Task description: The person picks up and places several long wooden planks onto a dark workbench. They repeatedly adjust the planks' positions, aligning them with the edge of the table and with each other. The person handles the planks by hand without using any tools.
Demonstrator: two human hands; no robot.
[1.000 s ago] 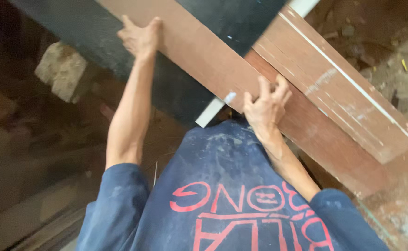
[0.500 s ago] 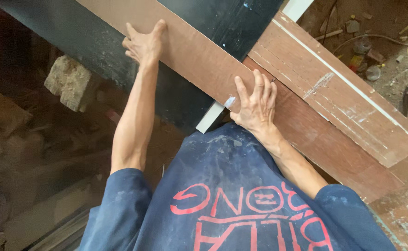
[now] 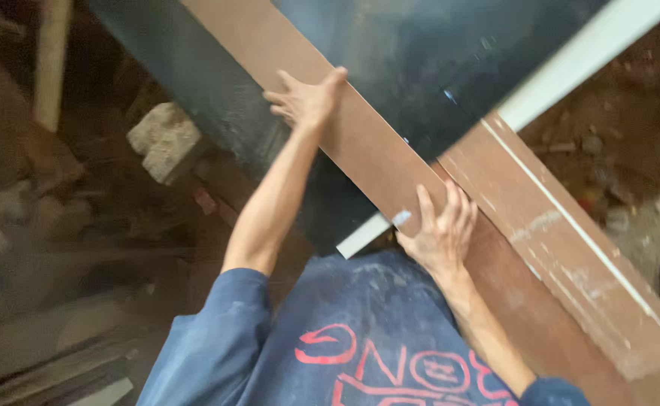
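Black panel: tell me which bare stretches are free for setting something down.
On the black panel, the broad stretch between the brown strip and the white edge trim is bare. The narrower band left of the strip is also free. The strip is crowded: left hand and right hand press it.

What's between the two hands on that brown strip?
Head view: only bare brown strip runs between left hand and right hand; nothing rests on it.

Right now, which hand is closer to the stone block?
Left. The left hand rests on the brown board, just right of the stone block; the right hand presses the board much farther right.
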